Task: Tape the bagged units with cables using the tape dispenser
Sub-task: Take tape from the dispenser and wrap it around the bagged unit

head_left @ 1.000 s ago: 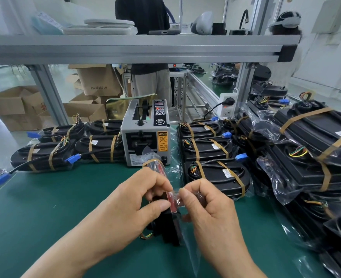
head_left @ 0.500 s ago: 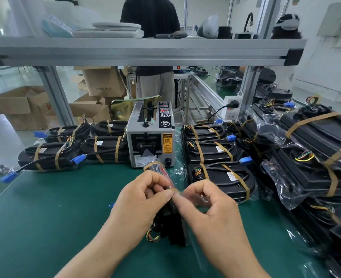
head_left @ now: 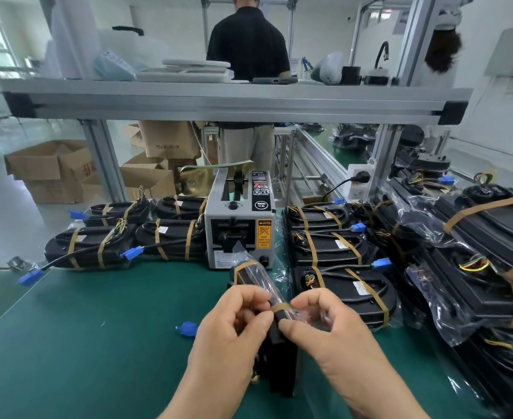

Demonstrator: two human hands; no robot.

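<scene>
The left hand (head_left: 234,331) and right hand (head_left: 327,334) pinch a tan tape strip (head_left: 280,306) across the black plastic-bagged unit (head_left: 282,367) between them. 1 band (head_left: 244,265) wraps its end beyond the fingers, so this looks like the 2nd.

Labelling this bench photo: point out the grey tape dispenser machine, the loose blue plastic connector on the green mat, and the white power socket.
Grey tape dispenser machine (head_left: 243,218): head view, upper front face.
Loose blue plastic connector (head_left: 187,329): head view, its body.
White power socket (head_left: 362,192): head view, lower face.

Green bench (head_left: 98,343) under tape dispenser (head_left: 238,225), bagged units (head_left: 330,247)
</scene>
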